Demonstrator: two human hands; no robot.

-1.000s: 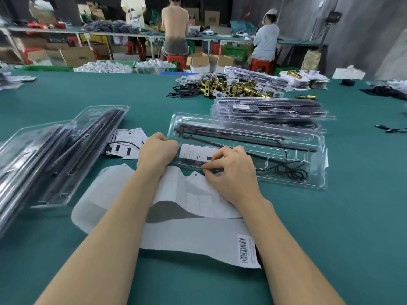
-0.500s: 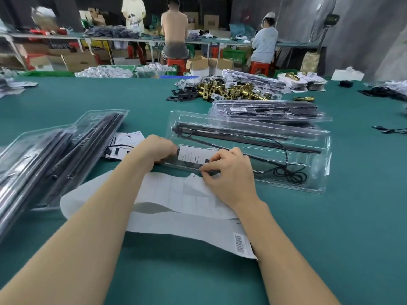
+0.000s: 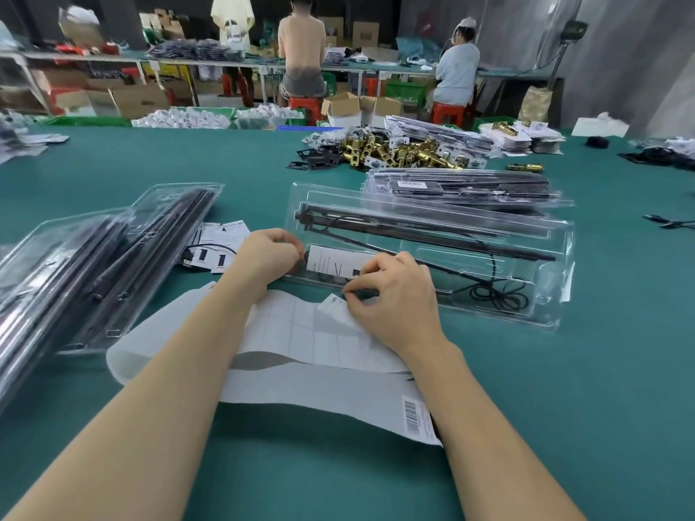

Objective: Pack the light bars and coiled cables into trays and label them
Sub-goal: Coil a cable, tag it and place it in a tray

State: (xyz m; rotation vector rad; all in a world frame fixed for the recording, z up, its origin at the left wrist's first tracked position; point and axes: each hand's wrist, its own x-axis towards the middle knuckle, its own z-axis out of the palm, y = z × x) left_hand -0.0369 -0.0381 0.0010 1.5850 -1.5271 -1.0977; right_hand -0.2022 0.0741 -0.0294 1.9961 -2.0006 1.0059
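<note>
A clear plastic tray (image 3: 541, 310) lies in front of me on the green table, holding black light bars (image 3: 413, 231) and a coiled black cable (image 3: 500, 295). A white label (image 3: 334, 263) sits on the tray's near left part. My left hand (image 3: 269, 253) has its fingers curled at the tray's left end, beside the label. My right hand (image 3: 391, 291) pinches the corner of a small sticker (image 3: 333, 300) at the top edge of the white label backing sheet (image 3: 293, 332), right by the tray's near rim.
Trays with black bars (image 3: 94, 265) lie at my left, and a stack of packed trays (image 3: 470, 189) sits behind the open one. Printed cards (image 3: 218, 242), brass hardware (image 3: 398, 152) and loose cables (image 3: 673, 223) lie further off. People work at benches behind.
The view has shifted slightly. My right hand has slid a little to the right along the tray's near rim, and a sticker corner now shows lifted under its fingertips. My left hand stays at the tray's end.
</note>
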